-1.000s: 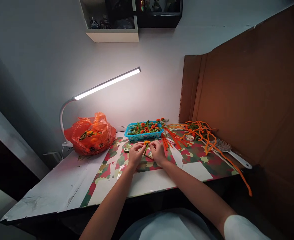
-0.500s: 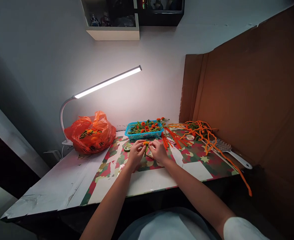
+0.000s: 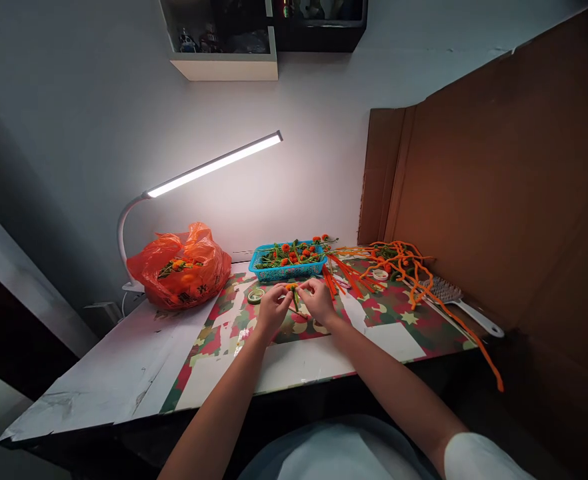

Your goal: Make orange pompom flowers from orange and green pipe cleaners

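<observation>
Between my two hands is a small orange craft flower with a green stem hanging down. My left hand pinches it from the left, and my right hand pinches it from the right, fingertips nearly meeting. The fingers partly cover the flower. Left of my hands a roll of green tape lies on the table. Just behind them stands a blue basket filled with orange flowers on green stems. A thin stick-like piece lies under my hands, partly hidden.
An orange plastic bag holding more flowers sits at the left under a lit desk lamp. Orange fuzzy strips and a wire brush lie at the right. A cardboard sheet stands along the right side.
The flower's stem has swung slightly to the right at its lower end. My fingers have shifted a little around the flower; both hands stay in nearly the same place.
</observation>
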Action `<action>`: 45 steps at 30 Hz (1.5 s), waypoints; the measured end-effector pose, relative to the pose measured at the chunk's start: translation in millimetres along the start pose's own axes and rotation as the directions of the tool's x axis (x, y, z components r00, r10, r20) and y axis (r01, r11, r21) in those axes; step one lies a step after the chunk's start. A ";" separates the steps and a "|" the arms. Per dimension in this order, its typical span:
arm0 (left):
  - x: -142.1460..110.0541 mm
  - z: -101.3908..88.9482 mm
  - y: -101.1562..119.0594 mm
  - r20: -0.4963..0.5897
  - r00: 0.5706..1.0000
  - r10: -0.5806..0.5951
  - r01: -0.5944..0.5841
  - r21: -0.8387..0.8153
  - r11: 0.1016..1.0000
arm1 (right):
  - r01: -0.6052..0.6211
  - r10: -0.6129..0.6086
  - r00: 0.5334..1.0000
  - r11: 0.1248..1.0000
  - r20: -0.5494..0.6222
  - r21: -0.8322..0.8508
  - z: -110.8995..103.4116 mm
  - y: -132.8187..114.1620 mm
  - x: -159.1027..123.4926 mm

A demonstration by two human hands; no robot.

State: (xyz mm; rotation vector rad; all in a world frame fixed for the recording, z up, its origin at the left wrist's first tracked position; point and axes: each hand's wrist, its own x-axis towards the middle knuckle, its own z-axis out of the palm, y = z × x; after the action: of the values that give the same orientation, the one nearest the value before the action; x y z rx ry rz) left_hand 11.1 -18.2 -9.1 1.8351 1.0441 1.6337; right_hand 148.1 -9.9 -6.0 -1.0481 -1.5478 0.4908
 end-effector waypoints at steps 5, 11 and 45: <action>1.6 1.0 -7.5 0.021 0.964 -0.267 0.262 -0.269 0.927 | 0.199 -0.199 0.980 0.979 0.019 -0.037 -8.2 -3.1 -0.4; 1.4 0.8 -8.2 0.105 0.941 -0.322 0.339 -0.301 0.892 | 0.183 -0.183 0.983 0.983 0.012 -0.008 -5.6 1.6 0.4; 1.7 -9.3 2.9 0.226 0.881 -0.416 0.474 -0.434 0.767 | 0.338 -0.330 0.932 0.941 0.151 -0.030 -17.7 -0.8 -3.2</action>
State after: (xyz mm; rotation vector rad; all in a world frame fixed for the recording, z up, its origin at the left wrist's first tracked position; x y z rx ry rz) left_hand 2.7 -19.9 -4.1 1.2179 0.8424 1.3211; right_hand 164.2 -17.0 -2.4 -0.7792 -1.8353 0.2927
